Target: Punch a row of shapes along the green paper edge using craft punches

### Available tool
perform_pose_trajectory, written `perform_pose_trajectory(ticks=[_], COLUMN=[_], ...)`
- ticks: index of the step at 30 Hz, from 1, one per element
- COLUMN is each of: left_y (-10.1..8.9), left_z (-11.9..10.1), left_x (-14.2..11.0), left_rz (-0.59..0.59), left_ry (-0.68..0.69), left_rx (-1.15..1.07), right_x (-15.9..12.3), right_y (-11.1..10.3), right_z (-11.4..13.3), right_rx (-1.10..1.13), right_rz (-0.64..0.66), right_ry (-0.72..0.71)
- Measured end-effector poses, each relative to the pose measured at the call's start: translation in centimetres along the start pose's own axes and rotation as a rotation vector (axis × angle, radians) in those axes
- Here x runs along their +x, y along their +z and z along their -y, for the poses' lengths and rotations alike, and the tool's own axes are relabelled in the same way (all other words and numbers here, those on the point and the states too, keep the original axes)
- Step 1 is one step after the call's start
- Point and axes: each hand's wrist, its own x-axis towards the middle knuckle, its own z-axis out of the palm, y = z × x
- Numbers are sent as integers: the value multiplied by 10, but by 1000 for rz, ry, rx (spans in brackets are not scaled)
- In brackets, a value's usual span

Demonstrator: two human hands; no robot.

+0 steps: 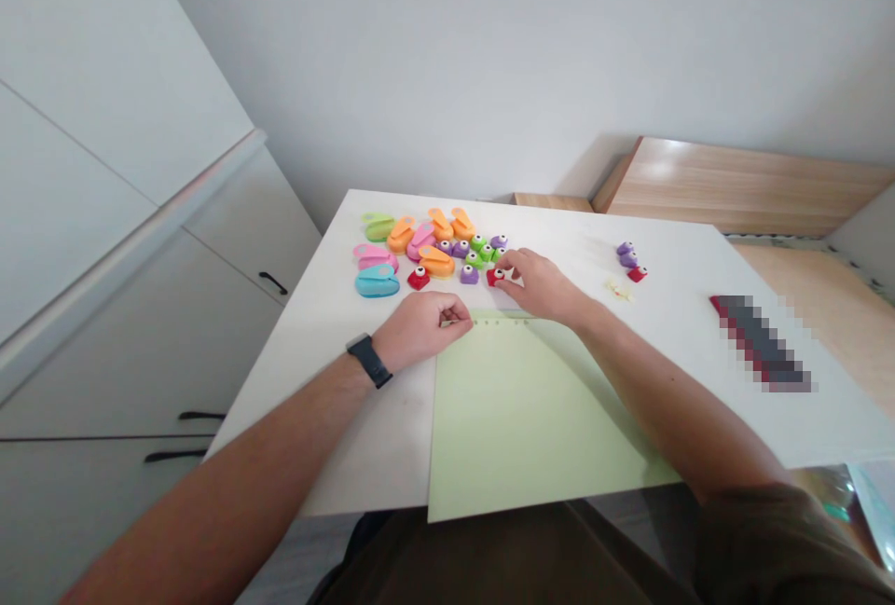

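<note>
Right hand (537,286) on the red punch (493,277), thumb and fingers gripping it just beyond the far edge of the pale green sheet (531,428)! Left hand (428,325) curls at that sheet's far left corner, fingertips touching it; whether they pinch it, can't tell. The sheet lies on the white worktop (364,465), small marks dotting its far edge.

A single view looked out from a head-worn camera, facing forward and down across the white table (392,442). Dark clothing (489,558) sat closest to the lens, at the bottom edge; the left hand (420,329) and right hand (537,282) lay farther out, near mid-frame, and the wall (489,55) filled the top, farther still.
</note>
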Motion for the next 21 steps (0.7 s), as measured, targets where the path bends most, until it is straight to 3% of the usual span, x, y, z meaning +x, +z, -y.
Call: perform_pose_trajectory(ticks=[6,11,21], left_y=[-2,-3,-4], left_z=[0,1,1], left_x=[-1,0,1], left_rz=[2,25,32], left_ry=[-18,-41,-61], left_rx=[-23,-47,-54], right_x=[-37,-53,-69], right_y=[-28,-28,-31], right_z=[-9,-25,-32], right_rx=[284,627,648], right_rz=[47,83,118], right_ry=[136,216,207])
